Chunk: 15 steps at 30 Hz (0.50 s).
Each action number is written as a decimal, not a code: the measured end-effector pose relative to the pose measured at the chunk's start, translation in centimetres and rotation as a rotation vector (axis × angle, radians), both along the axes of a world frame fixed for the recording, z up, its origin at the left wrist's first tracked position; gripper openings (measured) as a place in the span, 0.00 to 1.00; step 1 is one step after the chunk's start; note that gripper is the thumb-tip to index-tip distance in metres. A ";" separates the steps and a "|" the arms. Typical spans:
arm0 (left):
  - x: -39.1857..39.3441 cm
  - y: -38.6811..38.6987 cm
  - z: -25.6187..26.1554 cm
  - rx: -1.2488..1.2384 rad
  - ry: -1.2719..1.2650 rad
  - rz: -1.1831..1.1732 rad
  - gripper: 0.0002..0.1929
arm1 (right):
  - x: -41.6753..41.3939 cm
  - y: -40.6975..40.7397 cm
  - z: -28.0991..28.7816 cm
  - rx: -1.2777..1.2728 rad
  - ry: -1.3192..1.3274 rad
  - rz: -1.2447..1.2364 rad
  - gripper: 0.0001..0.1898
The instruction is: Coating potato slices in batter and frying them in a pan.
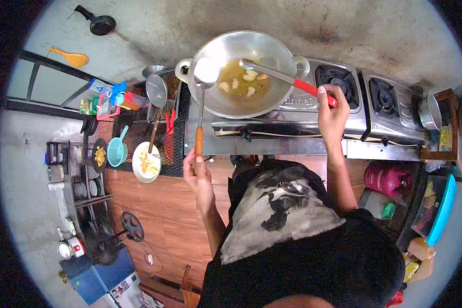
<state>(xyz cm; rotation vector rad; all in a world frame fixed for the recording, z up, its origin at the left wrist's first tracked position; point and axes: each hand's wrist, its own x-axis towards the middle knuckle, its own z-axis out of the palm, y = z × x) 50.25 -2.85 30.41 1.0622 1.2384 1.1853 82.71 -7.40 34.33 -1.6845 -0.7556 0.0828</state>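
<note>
A large two-handled metal wok (211, 104) sits on the gas stove, with yellowish oil (238, 89) pooled in it. Several pale food pieces (250, 77) lie in the oil. My left hand (200, 179) grips the wooden handle (199, 140) of a metal cooking utensil, whose round head rests over the wok's left side; glare hides its exact shape. My right hand (332, 109) is closed around the red grip of a metal-headed utensil (271, 72), which reaches in from the right. Its head is above or at the oil's far edge; contact cannot be made out.
Burners (337, 82) stand right of the wok, with a metal pot (430, 111) beyond. Leftward, a black mesh-covered counter holds a plate of cut food (146, 173), a turquoise strainer (117, 151) and a dark dish of yellowish pieces (100, 156). A pink gas cylinder (387, 179) stands below right.
</note>
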 end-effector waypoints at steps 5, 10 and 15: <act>-0.1 -0.1 0.0 -0.011 -0.012 0.002 0.16 | -0.3 0.4 -0.7 -0.030 -0.138 -0.007 0.09; -0.3 -0.6 0.3 -0.021 -0.010 0.016 0.16 | 0.2 0.9 -0.3 0.017 0.040 0.033 0.11; -0.9 -0.7 0.1 -0.027 -0.017 -0.011 0.17 | 0.8 1.5 -0.4 -0.003 -0.046 -0.030 0.11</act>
